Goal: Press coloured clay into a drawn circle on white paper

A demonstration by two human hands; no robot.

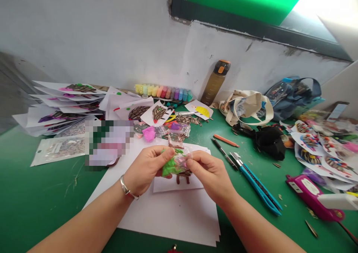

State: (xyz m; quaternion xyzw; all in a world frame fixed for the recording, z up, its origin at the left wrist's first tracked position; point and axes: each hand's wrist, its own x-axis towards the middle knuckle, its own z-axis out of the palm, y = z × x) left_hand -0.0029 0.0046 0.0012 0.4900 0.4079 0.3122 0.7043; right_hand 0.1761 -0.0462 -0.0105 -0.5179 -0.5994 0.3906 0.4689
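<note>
Between my two hands is a clear plastic bag of green clay (171, 166). My left hand (149, 167) pinches its left side, thumb on top. The fingers of my right hand (208, 171) are closed on the bag's clear right edge. Below the bag lies a white card (165, 186) with brown seed shapes, partly covered by the bag and my hands. That card rests on a stack of white paper (167, 215). Just beyond my hands are a pink clay lump (148, 133) and a small bag of brownish bits (175, 139).
Right of the paper lie a blue utility knife (258, 187), a black pen (223, 153), an orange pen (226, 140) and a magenta glue gun (314, 197). Decorated cards (64, 107) are piled at left. A bottle (215, 83) leans against the wall, near a cloth bag (246, 107).
</note>
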